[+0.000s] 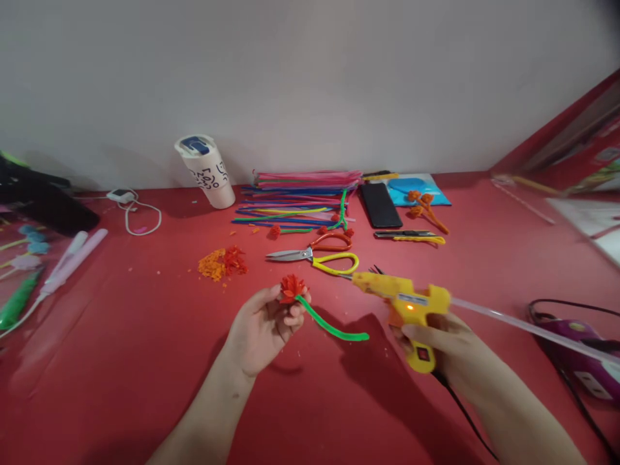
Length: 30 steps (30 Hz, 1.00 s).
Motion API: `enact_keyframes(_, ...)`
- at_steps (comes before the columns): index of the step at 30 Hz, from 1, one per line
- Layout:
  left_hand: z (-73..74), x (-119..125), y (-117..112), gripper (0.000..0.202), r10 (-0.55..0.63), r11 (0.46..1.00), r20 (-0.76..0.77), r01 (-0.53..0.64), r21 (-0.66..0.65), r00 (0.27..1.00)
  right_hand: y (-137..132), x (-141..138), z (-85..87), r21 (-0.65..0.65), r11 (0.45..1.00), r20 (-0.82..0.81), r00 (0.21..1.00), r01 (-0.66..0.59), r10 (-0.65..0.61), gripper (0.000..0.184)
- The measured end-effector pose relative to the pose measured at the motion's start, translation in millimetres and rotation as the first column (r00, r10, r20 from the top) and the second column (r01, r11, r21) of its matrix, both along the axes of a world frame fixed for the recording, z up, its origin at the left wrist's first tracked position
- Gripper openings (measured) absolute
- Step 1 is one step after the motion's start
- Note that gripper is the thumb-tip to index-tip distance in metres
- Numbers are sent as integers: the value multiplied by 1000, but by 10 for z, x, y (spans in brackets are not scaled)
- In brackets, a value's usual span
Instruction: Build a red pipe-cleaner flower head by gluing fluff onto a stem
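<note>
A red craft flower (292, 289) with a green pipe-cleaner stem (334, 330) is pinched in the fingers of my left hand (264, 329). Its stem curves off to the right. My right hand (448, 345) is wrapped round a yellow hot glue gun (416, 307), whose nozzle points left, toward the flower but apart from it. An orange light glows on the gun's side, and a clear glue stick (504, 317) sticks out of its back. Just beyond the hands lie scissors (310, 255) with one red and one yellow handle.
Orange and red scraps (223, 263) lie left of the scissors. Behind are colourful pipe cleaners (295, 197), a black phone (381, 205), a utility knife (409, 236) and a white tumbler (208, 174). A purple power strip (581, 361) with cords sits at right; a pink hair straightener (72, 265) at left.
</note>
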<state>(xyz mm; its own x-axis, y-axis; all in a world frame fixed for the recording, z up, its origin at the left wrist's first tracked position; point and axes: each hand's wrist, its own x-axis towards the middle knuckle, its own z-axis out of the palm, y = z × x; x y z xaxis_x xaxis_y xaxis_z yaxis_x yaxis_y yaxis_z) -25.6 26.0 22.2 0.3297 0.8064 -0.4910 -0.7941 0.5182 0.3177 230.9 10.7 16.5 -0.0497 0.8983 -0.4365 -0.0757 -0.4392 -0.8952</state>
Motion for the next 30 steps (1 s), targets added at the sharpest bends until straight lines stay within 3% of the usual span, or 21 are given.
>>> enact_keyframes(3,17,29,-5,22,-11,1000,-46,10,-8,999,-118,-58,150,29,999,-77,997,19,-16,23)
enact_keyframes(5,21,49,-9,25,-5,1000,-95,5,-8,995,-188,-123,224,73,997,28,1000,-9,7,20)
enact_keyframes(7,12,68,-15,26,-2,1000,-151,3,3,989,-238,-189,263,199,977,197,980,-73,33,20)
enact_keyframes(10,-22,93,-28,26,1,1000,-227,5,23,974,-246,-262,283,392,871,423,899,-297,116,17)
enact_keyframes(12,-46,106,-36,25,1,1000,-266,8,29,964,-217,-297,295,436,793,542,828,-425,146,20)
enact_keyframes(14,-64,115,-44,22,-3,999,-301,16,40,954,-185,-331,308,435,765,615,777,-475,133,23)
enact_keyframes(19,-80,136,-56,21,2,992,-370,43,115,929,-166,-417,292,391,774,665,734,-499,137,22)
enact_keyframes(25,-85,151,-55,26,9,994,-379,33,106,926,-169,-450,205,416,814,617,784,-405,75,27)
enact_keyframes(30,-86,148,-56,27,9,994,-362,30,101,932,-154,-466,188,390,826,614,783,-407,95,28)
